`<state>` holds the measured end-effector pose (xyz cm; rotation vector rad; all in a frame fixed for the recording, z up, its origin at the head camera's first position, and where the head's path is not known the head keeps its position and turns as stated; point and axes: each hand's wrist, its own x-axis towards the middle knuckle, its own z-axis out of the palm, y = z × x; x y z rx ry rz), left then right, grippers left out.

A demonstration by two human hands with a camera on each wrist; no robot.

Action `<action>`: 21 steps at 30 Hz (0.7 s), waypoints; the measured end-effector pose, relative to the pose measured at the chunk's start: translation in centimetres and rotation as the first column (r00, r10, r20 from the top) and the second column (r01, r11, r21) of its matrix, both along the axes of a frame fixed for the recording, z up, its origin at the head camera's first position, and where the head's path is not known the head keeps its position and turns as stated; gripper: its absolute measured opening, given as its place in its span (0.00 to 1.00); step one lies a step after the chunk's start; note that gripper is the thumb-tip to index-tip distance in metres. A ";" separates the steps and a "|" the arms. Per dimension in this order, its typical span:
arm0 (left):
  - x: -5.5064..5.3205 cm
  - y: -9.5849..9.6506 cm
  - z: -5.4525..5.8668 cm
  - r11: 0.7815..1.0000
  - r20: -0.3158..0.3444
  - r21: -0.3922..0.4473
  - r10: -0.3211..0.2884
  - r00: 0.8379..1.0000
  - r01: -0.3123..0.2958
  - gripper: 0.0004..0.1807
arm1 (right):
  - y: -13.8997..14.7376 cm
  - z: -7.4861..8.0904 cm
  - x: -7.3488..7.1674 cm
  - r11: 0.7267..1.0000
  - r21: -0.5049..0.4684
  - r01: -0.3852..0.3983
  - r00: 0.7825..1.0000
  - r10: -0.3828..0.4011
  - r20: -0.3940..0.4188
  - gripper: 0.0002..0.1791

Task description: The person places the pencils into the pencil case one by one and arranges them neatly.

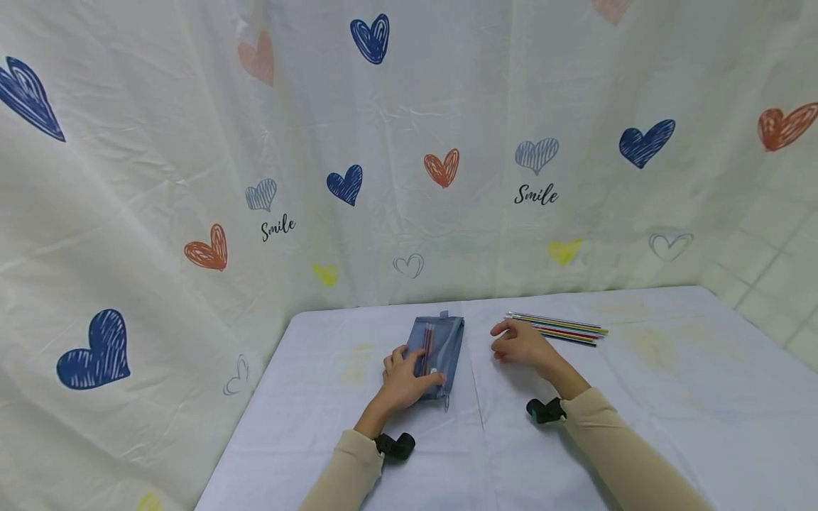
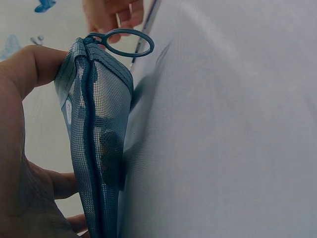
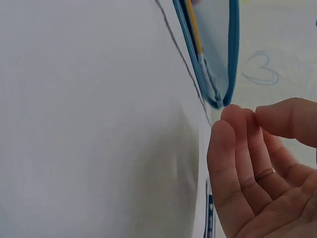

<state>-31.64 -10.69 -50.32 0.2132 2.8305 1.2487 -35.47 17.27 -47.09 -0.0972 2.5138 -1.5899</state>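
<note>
A blue mesh pencil case (image 1: pixel 452 355) lies on the white-covered table, its zip pull toward the near end. Slim pencils (image 1: pixel 429 339) show through it. My left hand (image 1: pixel 404 380) grips the case, thumb at the near end and fingers along the left side. In the left wrist view the mesh case (image 2: pixel 110 99) stands between thumb and fingers. My right hand (image 1: pixel 520 346) hovers to the right of the case, fingers loosely bent and nothing held. Close behind it lie several coloured pencils (image 1: pixel 575 332), side by side, their left ends partly hidden by the hand.
A white cloth (image 1: pixel 287 426) covers the table. Behind and to the left hangs a white curtain (image 1: pixel 383 106) printed with hearts. Black wrist cameras (image 1: pixel 543 411) sit on both wrists, below the beige sleeves (image 1: pixel 613 440).
</note>
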 end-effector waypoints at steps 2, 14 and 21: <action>0.0 0.0 0.0 1.000 0.001 0.000 -0.002 1.000 0.002 0.48 | 1.2 0.1 0.0 1.000 0.026 0.000 1.000 0.000 -0.016 0.20; 0.2 0.0 0.4 1.000 0.008 -0.001 -0.005 1.000 0.005 0.48 | 6.2 0.7 -0.2 0.965 0.255 0.065 0.975 -0.007 -0.221 0.18; 0.3 0.0 0.3 1.000 0.013 -0.005 0.003 1.000 -0.003 0.48 | 8.3 0.6 -0.3 0.915 0.382 0.133 0.938 0.008 -0.346 0.15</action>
